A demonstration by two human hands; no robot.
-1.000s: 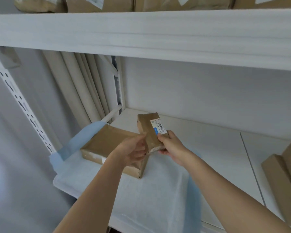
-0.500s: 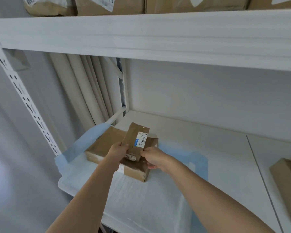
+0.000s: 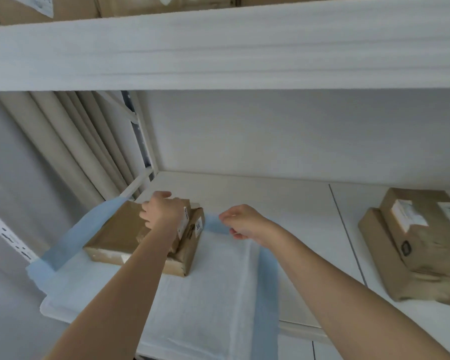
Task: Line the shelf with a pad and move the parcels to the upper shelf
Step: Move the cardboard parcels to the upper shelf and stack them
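Note:
A white pad with blue edges [image 3: 205, 294] covers the left part of the lower shelf [image 3: 283, 201]. On it lies a large flat brown parcel [image 3: 115, 235]. A small labelled parcel [image 3: 186, 219] lies on top of it, towards its right end. My left hand [image 3: 164, 211] grips this small parcel from above, fingers curled over its left side. My right hand [image 3: 244, 222] hovers just right of the parcels, above the pad's blue edge, fingers loosely curled and holding nothing. The upper shelf [image 3: 218, 48] spans the top of the view, with several brown parcels [image 3: 70, 6] on it.
Two stacked brown parcels [image 3: 426, 242] sit on the lower shelf at the right, off the pad. A perforated white upright [image 3: 5, 235] stands at the left front, with beige curtain folds [image 3: 63, 152] behind it. The shelf's white back wall is close behind the parcels.
The small parcel went from held upright in both hands to lying on the large parcel. My right hand let go and drew back to the right; my left hand stays on it.

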